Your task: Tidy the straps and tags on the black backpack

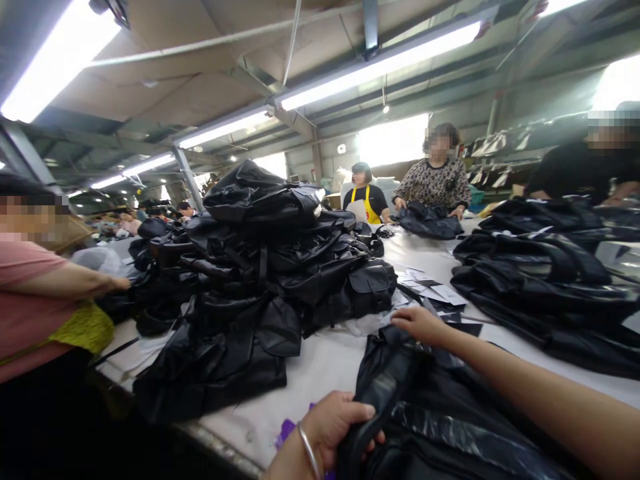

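Work caught mid-handling, by the look of it: one black leatherette bag (430, 413) lying flat at the near edge of the counter (320, 363), directly in front, not yet on any stack. Left hand (333, 427), bangle at the wrist, clenched on the bag's near edge, thumb over the fold. Right hand (420, 325) stretched across to the bag's far end, fingers pressed flat on the material there; whether that grip is closed on anything cannot be told from this angle. Probably one piece among very many, judging from how much sits around it. Tall heap of black bags (260, 267) just beyond to the left, straps and flaps spilling toward the counter edge and crowding the space beside the held piece. Long flatter stack of black pieces (550, 293) along the right side. Between the two, scattered paper tags (430, 290) and dark offcuts, close to the right hand. Something purple (286, 432) peeping out by the left wrist. Co-workers all around: an arm in a pink sleeve (30, 293) reaching into the heap from the left, a person in a yellow apron (367, 200) and another in a patterned top (437, 183) at the far end handling a dark bag, one more at far right.
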The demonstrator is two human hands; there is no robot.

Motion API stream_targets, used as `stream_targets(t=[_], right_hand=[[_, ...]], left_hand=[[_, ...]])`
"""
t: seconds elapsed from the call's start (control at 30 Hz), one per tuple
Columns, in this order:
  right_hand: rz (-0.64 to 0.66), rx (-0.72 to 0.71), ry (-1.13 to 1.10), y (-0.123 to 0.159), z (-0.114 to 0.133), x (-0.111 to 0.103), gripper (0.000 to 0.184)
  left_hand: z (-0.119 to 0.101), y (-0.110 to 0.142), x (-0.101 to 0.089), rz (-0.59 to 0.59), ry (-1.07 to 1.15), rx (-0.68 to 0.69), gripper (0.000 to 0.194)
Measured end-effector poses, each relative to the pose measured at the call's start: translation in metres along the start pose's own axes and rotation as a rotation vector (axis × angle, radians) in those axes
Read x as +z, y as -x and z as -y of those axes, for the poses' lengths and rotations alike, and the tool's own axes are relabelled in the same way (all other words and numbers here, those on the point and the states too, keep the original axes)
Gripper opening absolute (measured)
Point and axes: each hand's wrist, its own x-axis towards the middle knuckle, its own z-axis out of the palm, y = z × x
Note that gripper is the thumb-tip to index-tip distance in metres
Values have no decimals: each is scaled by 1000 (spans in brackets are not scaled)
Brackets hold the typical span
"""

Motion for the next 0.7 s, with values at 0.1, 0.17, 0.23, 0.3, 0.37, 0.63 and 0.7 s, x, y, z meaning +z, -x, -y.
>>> stream_targets(t=[0.1, 0.17, 0.23, 0.3, 0.37, 0.63, 0.7], right_hand=[[-130, 287, 97, -44, -31, 0, 28], [-142, 415, 141, -64, -42, 9, 29], [-128, 496, 172, -77, -48, 20, 30], [-125, 523, 192, -83, -51, 28, 29], [-146, 493, 198, -82, -53, 29, 27], [-353, 273, 13, -39, -53, -15, 33], [-396, 168, -95, -15, -44, -27, 40]], left_hand=[[3, -3, -3, 4, 15, 8, 20], [5, -4, -5, 9, 27, 16, 21], [6, -5, -8, 16, 28, 33, 21], [7, -6, -9, 21, 28, 47, 21], [7, -8, -10, 14, 36, 46, 24], [10, -5, -8, -5, 56, 69, 32], [10, -2, -8, -7, 62, 93, 33]])
